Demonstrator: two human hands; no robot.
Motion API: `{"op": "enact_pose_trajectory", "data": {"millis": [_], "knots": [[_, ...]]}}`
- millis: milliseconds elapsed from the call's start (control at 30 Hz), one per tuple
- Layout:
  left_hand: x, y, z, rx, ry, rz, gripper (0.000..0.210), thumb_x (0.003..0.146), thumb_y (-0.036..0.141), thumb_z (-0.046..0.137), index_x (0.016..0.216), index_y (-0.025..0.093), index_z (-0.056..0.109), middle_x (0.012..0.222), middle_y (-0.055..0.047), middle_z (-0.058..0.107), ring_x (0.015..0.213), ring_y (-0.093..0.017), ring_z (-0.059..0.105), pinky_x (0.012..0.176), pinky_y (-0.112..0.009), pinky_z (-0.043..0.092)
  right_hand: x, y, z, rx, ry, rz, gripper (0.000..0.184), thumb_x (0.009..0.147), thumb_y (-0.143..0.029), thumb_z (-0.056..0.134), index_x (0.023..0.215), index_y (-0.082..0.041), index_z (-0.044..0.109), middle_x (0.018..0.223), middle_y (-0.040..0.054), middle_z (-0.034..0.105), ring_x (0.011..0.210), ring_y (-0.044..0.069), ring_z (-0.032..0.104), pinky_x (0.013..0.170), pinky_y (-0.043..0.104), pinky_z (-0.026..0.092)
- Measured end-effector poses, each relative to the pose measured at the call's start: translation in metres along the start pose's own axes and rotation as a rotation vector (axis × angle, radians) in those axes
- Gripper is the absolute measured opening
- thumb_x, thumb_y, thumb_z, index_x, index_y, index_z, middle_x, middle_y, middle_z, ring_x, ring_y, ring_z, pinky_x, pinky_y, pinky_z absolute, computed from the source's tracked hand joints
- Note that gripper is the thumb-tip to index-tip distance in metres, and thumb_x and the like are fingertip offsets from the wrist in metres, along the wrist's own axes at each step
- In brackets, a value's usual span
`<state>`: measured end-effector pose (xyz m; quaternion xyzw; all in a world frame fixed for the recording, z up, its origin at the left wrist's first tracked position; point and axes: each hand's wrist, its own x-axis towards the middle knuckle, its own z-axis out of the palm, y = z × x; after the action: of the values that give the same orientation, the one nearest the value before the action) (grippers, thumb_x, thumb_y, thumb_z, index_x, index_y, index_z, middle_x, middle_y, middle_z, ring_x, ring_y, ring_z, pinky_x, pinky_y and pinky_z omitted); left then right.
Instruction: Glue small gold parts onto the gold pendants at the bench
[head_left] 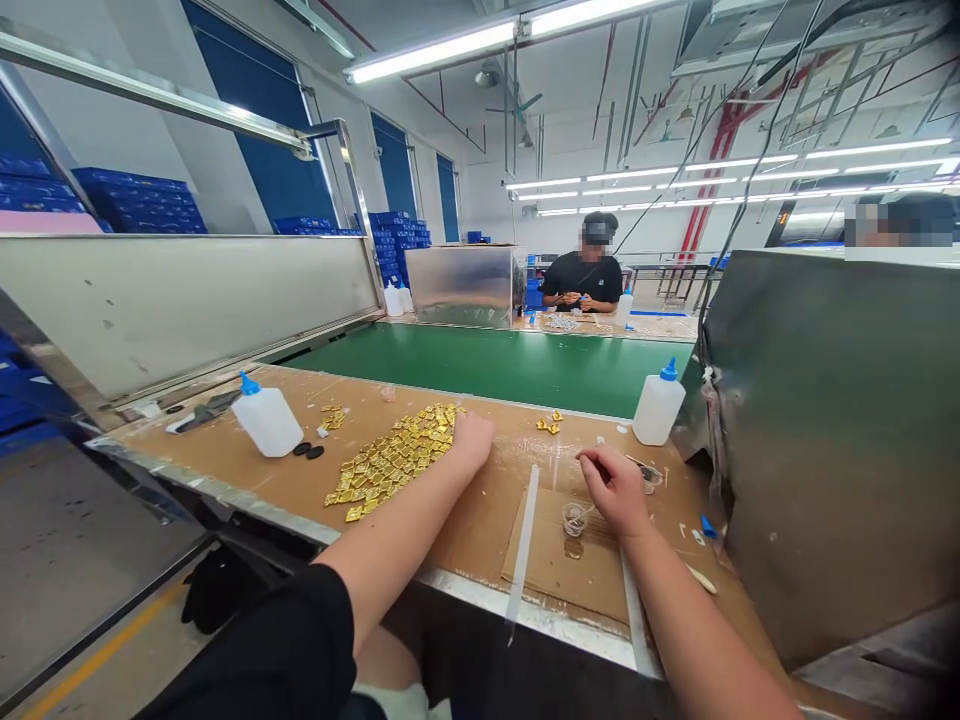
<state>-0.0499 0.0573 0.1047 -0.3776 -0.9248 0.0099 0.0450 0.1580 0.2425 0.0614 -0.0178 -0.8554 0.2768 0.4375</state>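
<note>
A spread of gold pieces (397, 455), met by the left hand (474, 440) at its far right end

The far side is taken up by a green belt (465, 355), in front of which a brown worktable (480, 520) is set. On it a cardboard sheet (551, 570) is laid, edged on its left by pale tape (523, 550). The gold pieces are spread to the left of the sheet. Two white bottles with blue tips are stood on the worktable: the left bottle (268, 420) beyond the spread, the right bottle (660, 408) near the belt. The left hand's fingertips are hidden; whether anything is pinched cannot be told. The right hand (615, 487) is held near the sheet, its fingers curled and its thumb and forefinger brought close; whether anything is gripped between them cannot be made out. Just left of it, a small clear cup (574, 520) is placed on the sheet. Two black discs (315, 452) are left beside the left bottle.
</note>
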Motion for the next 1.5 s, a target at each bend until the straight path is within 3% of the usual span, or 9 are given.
{"op": "enact_pose_trajectory", "data": {"millis": [300, 433, 500, 600, 733, 833, 1067, 1333, 1500], "knots": [[0.011, -0.015, 0.002, -0.036, -0.036, 0.028, 0.038, 0.100, 0.038, 0.068, 0.129, 0.014, 0.065, 0.130, -0.013, 0.066, 0.114, -0.026, 0.068, 0.098, -0.048, 0.059, 0.003, -0.011, -0.027, -0.091, -0.348, 0.037, 0.030, 0.101, -0.037, 0.052, 0.081, -0.020, 0.066, 0.078, 0.0047, 0.068, 0.074, 0.020, 0.060, 0.070, 0.032, 0.040], [0.009, -0.019, -0.002, -0.202, 0.035, 0.096, 0.015, 0.093, 0.018, 0.070, 0.104, 0.008, 0.075, 0.110, -0.020, 0.075, 0.113, -0.033, 0.069, 0.102, -0.050, 0.053, 0.010, -0.029, -0.043, -0.285, -0.557, 0.124, 0.042, 0.101, -0.046, 0.051, 0.068, -0.020, 0.058, 0.072, 0.0041, 0.064, 0.070, 0.019, 0.055, 0.064, 0.031, 0.030], [0.005, -0.011, -0.002, -0.303, 0.085, 0.135, 0.020, 0.093, 0.013, 0.064, 0.107, 0.011, 0.077, 0.107, -0.021, 0.077, 0.111, -0.032, 0.071, 0.099, -0.046, 0.054, 0.012, -0.035, -0.045, -0.330, -0.638, 0.144, 0.048, 0.101, -0.049, 0.051, 0.062, -0.020, 0.053, 0.066, 0.0033, 0.059, 0.064, 0.017, 0.050, 0.062, 0.032, 0.026], [-0.003, 0.021, 0.005, -0.645, 0.109, 0.220, 0.035, 0.100, 0.021, 0.055, 0.132, 0.021, 0.068, 0.112, -0.010, 0.078, 0.095, -0.020, 0.075, 0.083, -0.032, 0.059, 0.011, -0.036, -0.044, -0.313, -0.729, 0.168, 0.050, 0.098, -0.046, 0.053, 0.056, -0.020, 0.046, 0.056, 0.0002, 0.050, 0.057, 0.014, 0.039, 0.061, 0.032, 0.022], [-0.011, 0.068, 0.028, -1.509, -0.064, 0.237, 0.025, 0.092, 0.022, 0.065, 0.115, 0.015, 0.074, 0.099, -0.010, 0.078, 0.081, -0.016, 0.075, 0.065, -0.025, 0.057, 0.005, -0.031, -0.041, -0.240, -0.794, 0.176, 0.046, 0.094, -0.036, 0.055, 0.054, -0.020, 0.040, 0.052, -0.0036, 0.040, 0.054, 0.012, 0.033, 0.059, 0.032, 0.021], [-0.010, 0.084, 0.043, -1.712, -0.176, 0.207, 0.029, 0.084, 0.017, 0.075, 0.113, 0.014, 0.077, 0.093, -0.008, 0.078, 0.080, -0.015, 0.074, 0.068, -0.024, 0.058, 0.002, -0.029, -0.038, -0.196, -0.812, 0.152, 0.041, 0.091, -0.029, 0.057, 0.055, -0.020, 0.040, 0.053, -0.0045, 0.039, 0.054, 0.011, 0.032, 0.059, 0.032, 0.022], [-0.004, 0.083, 0.058, -1.625, -0.174, 0.278, 0.039, 0.079, 0.023, 0.084, 0.117, 0.016, 0.078, 0.097, -0.008, 0.081, 0.073, -0.013, 0.071, 0.070, -0.028, 0.061, 0.001, -0.025, -0.034, -0.154, -0.682, 0.127, 0.039, 0.098, -0.046, 0.063, 0.070, -0.020, 0.058, 0.064, -0.0020, 0.057, 0.062, 0.013, 0.046, 0.063, 0.029, 0.028], [-0.008, 0.084, 0.060, -1.483, -0.117, 0.336, 0.035, 0.084, 0.021, 0.080, 0.119, 0.017, 0.079, 0.083, -0.005, 0.081, 0.071, -0.017, 0.072, 0.066, -0.030, 0.059, 0.004, -0.024, -0.037, -0.185, -0.839, 0.211, 0.046, 0.096, -0.040, 0.060, 0.058, -0.020, 0.043, 0.055, -0.0043, 0.041, 0.056, 0.011, 0.035, 0.060, 0.031, 0.022], [-0.012, 0.084, 0.051, -1.481, -0.198, 0.208, 0.038, 0.082, 0.023, 0.083, 0.119, 0.015, 0.078, 0.083, -0.006, 0.078, 0.075, -0.017, 0.071, 0.070, -0.028, 0.056, 0.007, -0.023, -0.044, -0.119, -0.913, 0.336, 0.050, 0.096, -0.047, 0.058, 0.058, -0.020, 0.039, 0.055, -0.0050, 0.035, 0.055, 0.010, 0.032, 0.058, 0.031, 0.019]]}}
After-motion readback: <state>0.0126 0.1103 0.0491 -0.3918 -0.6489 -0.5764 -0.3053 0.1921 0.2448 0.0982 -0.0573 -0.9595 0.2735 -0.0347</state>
